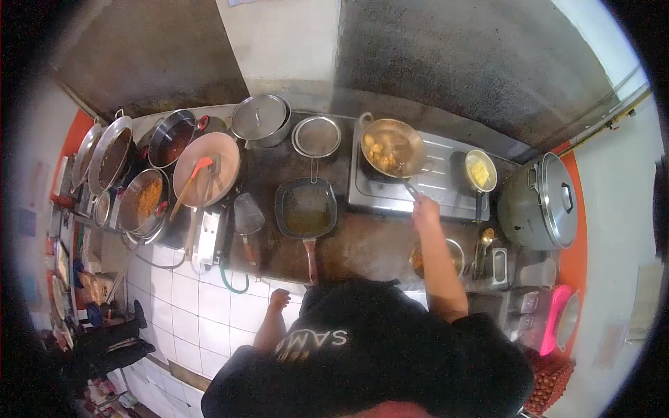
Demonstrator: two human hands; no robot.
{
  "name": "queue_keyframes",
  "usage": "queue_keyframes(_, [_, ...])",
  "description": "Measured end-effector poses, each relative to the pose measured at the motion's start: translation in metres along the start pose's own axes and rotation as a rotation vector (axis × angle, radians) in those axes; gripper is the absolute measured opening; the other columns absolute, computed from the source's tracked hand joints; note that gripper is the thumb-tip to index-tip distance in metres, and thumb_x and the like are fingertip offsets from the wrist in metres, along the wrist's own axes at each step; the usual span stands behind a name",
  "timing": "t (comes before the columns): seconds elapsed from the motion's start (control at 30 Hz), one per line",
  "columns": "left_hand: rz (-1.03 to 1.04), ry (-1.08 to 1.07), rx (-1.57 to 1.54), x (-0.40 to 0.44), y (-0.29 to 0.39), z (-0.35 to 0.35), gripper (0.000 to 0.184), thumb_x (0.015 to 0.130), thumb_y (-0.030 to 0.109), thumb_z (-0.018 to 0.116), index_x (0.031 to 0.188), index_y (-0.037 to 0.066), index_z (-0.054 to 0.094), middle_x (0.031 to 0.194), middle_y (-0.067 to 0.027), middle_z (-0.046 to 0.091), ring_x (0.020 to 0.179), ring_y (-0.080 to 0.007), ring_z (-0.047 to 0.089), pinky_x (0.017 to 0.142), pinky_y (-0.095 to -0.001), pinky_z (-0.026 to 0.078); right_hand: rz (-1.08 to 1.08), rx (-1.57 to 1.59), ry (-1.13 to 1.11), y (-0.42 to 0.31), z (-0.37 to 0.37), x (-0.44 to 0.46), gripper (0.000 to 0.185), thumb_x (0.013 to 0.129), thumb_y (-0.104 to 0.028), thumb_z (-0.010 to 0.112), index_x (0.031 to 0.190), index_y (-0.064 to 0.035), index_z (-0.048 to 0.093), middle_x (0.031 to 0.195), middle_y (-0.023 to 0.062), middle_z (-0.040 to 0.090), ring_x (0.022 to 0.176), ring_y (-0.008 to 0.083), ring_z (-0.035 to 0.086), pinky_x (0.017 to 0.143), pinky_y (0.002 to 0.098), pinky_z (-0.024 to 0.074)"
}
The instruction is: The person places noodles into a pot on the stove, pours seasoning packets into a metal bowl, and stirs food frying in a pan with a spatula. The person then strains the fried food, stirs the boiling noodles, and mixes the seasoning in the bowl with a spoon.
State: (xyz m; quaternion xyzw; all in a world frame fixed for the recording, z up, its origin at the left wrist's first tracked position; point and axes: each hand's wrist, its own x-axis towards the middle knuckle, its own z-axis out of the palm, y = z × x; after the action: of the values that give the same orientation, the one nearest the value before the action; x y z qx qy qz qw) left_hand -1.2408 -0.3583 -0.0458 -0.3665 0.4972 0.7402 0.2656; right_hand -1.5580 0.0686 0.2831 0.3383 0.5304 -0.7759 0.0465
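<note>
A round, brassy metal wok with browned chunks of food inside [414, 145] sits over the left-hand side of a silver two-burner stove [435, 182], its long handle pointing toward the person. The right hand [426, 207] is closed around the end of that handle. The left hand [279, 299] hangs well back from the bench [362, 254], fingers seemingly curled; nothing shows in it, though how tightly it is closed cannot be told.

With only one hand on the wok, a sharp jerk or twist of the wrist could tip it and slop food over the rim. A sideways swing of the right forearm might also catch the dark handle of the small frying pan with yellow food [490, 168], which points toward the stove's front edge. Whether either burner is lit cannot be seen.

The forearm crosses above a round steel pan [460, 256], partly hiding it. Beyond, a large grey lidded pot [523, 209] crowds the stove's right side. To the left lie a round mesh strainer [318, 136], a square black grill pan [306, 209] and a wide pinkish bowl [228, 150] holding a red-headed spatula [202, 164].
</note>
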Motion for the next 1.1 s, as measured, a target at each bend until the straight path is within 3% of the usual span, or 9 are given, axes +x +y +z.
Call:
queue_keyframes(0.27, [-0.105, 0.214, 0.258, -0.019, 0.020, 0.020, 0.018, 0.070, 0.014, 0.057, 0.085, 0.005, 0.051, 0.063, -0.0094, 0.055, 0.041, -0.0135, 0.048, 0.029, -0.0205, 0.034, -0.135, -0.099, 0.065, -0.008, 0.006, -0.010, 0.020, 0.080, -0.019, 0.047, 0.082, -0.0005, 0.054, 0.051, -0.0010, 0.038, 0.037, 0.0045, 0.029, 0.031, 0.0188, 0.0198])
queue_keyframes(0.3, [0.005, 0.145, 0.157, -0.012, 0.002, 0.007, 0.015, 0.071, 0.014, 0.056, 0.083, 0.006, 0.052, 0.062, -0.0093, 0.054, 0.041, -0.0137, 0.048, 0.029, -0.0218, 0.033, -0.135, -0.100, 0.067, -0.009, 0.006, -0.010, 0.020, 0.080, -0.019, 0.047, 0.082, -0.0005, 0.054, 0.051, -0.0010, 0.038, 0.037, 0.0045, 0.029, 0.031, 0.0188, 0.0198])
queue_keyframes(0.4, [0.015, 0.089, 0.014, -0.015, 0.000, 0.005, 0.012, 0.071, 0.015, 0.054, 0.080, 0.007, 0.052, 0.062, -0.0095, 0.054, 0.040, -0.0145, 0.047, 0.029, -0.0242, 0.033, -0.329, -0.378, 0.128, -0.006, 0.001, 0.008, 0.024, 0.080, -0.019, 0.047, 0.082, 0.0030, 0.056, 0.053, 0.0027, 0.045, 0.040, 0.0094, 0.038, 0.035, 0.0243, 0.0291])
queue_keyframes(0.47, [-0.082, 0.103, -0.029, -0.023, 0.005, 0.013, 0.011, 0.072, 0.015, 0.053, 0.080, 0.007, 0.053, 0.062, -0.0098, 0.054, 0.040, -0.0151, 0.046, 0.029, -0.0252, 0.034, -0.720, -0.666, 0.204, -0.001, -0.002, 0.028, 0.024, 0.081, -0.018, 0.046, 0.084, 0.0036, 0.058, 0.058, 0.0097, 0.053, 0.048, 0.0188, 0.048, 0.047, 0.0305, 0.0375])
queue_keyframes(0.57, [-0.025, 0.141, 0.034, -0.027, 0.009, 0.018, 0.011, 0.073, 0.015, 0.051, 0.081, 0.007, 0.053, 0.062, -0.0098, 0.055, 0.039, -0.0157, 0.046, 0.030, -0.0249, 0.034, -0.789, -0.844, 0.247, -0.020, 0.005, 0.013, 0.024, 0.081, -0.017, 0.046, 0.088, 0.0020, 0.058, 0.067, 0.0174, 0.057, 0.061, 0.0255, 0.054, 0.060, 0.0332, 0.0398])
queue_keyframes(0.67, [-0.051, 0.130, 0.035, -0.024, 0.010, 0.018, 0.011, 0.074, 0.014, 0.051, 0.082, 0.007, 0.054, 0.061, -0.0088, 0.055, 0.040, -0.0151, 0.046, 0.031, -0.0246, 0.035, -0.961, -0.829, 0.248, -0.023, 0.002, 0.023, 0.024, 0.081, -0.018, 0.045, 0.090, 0.0009, 0.058, 0.068, 0.0198, 0.056, 0.062, 0.0260, 0.055, 0.060, 0.0323, 0.0401])
queue_keyframes(0.9, [-0.031, 0.218, 0.151, -0.029, 0.014, 0.024, 0.008, 0.074, 0.011, 0.050, 0.081, 0.008, 0.053, 0.059, -0.0073, 0.054, 0.039, -0.0138, 0.045, 0.031, -0.0242, 0.033, -0.905, -0.826, 0.224, -0.010, -0.018, 0.053, 0.023, 0.080, -0.017, 0.047, 0.085, 0.0021, 0.059, 0.059, 0.0137, 0.056, 0.053, 0.0233, 0.053, 0.053, 0.0317, 0.0391])
queue_keyframes(0.97, [-0.028, 0.178, 0.083, -0.030, 0.012, 0.024, 0.007, 0.074, 0.010, 0.050, 0.080, 0.008, 0.053, 0.059, -0.0073, 0.054, 0.039, -0.0137, 0.045, 0.031, -0.0242, 0.032, -0.485, -0.611, 0.081, -0.007, -0.021, 0.048, 0.020, 0.078, -0.015, 0.048, 0.082, 0.0013, 0.060, 0.054, 0.0051, 0.051, 0.044, 0.0140, 0.045, 0.041, 0.0270, 0.0341])
queue_keyframes(1.1, [-0.087, 0.170, 0.133, -0.035, 0.018, 0.031, 0.007, 0.073, 0.012, 0.051, 0.079, 0.008, 0.052, 0.058, -0.0083, 0.052, 0.039, -0.0137, 0.044, 0.030, -0.0240, 0.031, -0.416, -0.615, 0.049, -0.012, -0.007, 0.017, 0.018, 0.077, -0.015, 0.051, 0.081, 0.0003, 0.058, 0.052, -0.0015, 0.042, 0.038, 0.0057, 0.035, 0.033, 0.0210, 0.0249])
